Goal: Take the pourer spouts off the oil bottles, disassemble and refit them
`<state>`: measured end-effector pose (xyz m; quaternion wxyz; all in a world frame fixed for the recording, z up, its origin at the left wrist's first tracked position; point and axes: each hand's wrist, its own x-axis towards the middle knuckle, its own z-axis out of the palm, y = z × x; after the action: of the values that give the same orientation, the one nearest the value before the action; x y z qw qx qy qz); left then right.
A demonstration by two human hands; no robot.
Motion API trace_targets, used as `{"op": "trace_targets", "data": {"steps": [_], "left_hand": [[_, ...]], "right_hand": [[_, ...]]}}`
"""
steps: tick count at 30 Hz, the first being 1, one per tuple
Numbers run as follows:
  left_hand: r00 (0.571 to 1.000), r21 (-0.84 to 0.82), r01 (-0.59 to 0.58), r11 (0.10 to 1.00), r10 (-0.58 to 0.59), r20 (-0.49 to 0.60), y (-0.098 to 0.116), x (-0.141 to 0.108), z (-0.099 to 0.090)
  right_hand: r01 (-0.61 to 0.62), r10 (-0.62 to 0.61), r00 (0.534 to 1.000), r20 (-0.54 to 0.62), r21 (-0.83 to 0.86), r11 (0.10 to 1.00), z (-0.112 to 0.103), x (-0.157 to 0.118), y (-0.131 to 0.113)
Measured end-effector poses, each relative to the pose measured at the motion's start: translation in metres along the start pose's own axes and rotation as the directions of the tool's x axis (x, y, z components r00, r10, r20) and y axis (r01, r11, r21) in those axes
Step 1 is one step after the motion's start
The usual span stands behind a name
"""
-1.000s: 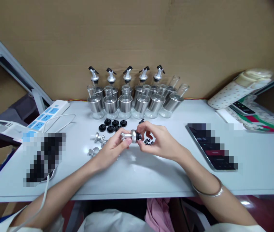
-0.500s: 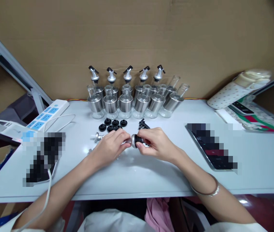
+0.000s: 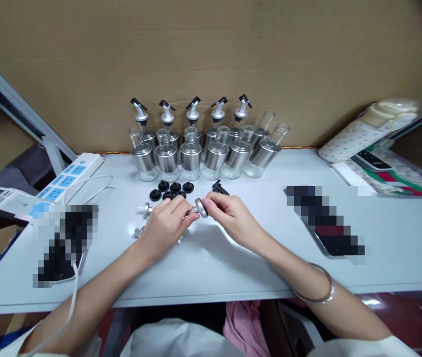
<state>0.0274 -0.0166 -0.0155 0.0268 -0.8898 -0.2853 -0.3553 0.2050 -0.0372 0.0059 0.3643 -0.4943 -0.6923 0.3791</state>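
Between my two hands, above the table, is a silver pourer spout (image 3: 200,208) with a wide round collar. My left hand (image 3: 166,223) is closed around its narrow end. The thumb and fingers of my right hand (image 3: 231,214) pinch the collar's right side, where a dark edge shows; the rest of that side is hidden. Several black rubber stoppers (image 3: 175,187) lie just beyond my left hand. More silver spout parts (image 3: 146,210) rest beside and partly behind it. Small black levers (image 3: 219,188) lie beyond my right hand.
Glass bottles with steel sleeves (image 3: 190,157) stand in rows at the back; several rear ones carry pourers (image 3: 193,110). A power strip (image 3: 65,181) and a phone (image 3: 70,238) with a cable are left. Another phone (image 3: 324,223) and a dotted tumbler (image 3: 359,134) are right.
The spout has tilted and shifted slightly left and up. My right fingers have moved up against the collar, and the black stopper seen in them earlier is now mostly hidden.
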Motion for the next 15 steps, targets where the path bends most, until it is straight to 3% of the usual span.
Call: {"op": "trace_targets", "data": {"steps": [4,9,12,15], "left_hand": [[0.989,-0.231,0.134,0.964,-0.115,0.096,0.0,0.001,-0.003],[0.921,-0.435,0.384,0.814,-0.302,0.247,-0.001,0.001,-0.009],[0.865,-0.429,0.494,0.756,-0.379,0.329,-0.001,0.002,-0.013],[0.813,-0.455,0.58,0.675,-0.445,0.375,-0.001,0.004,-0.016]], "right_hand": [[-0.011,0.012,1.0,-0.011,0.091,0.996,0.001,-0.002,-0.004],[0.064,-0.06,0.995,-0.074,0.054,0.997,0.006,-0.007,-0.009],[0.193,-0.202,0.974,-0.102,-0.092,0.977,0.006,-0.009,-0.009],[0.385,-0.428,0.897,-0.106,-0.285,0.878,0.003,-0.008,-0.004]]}}
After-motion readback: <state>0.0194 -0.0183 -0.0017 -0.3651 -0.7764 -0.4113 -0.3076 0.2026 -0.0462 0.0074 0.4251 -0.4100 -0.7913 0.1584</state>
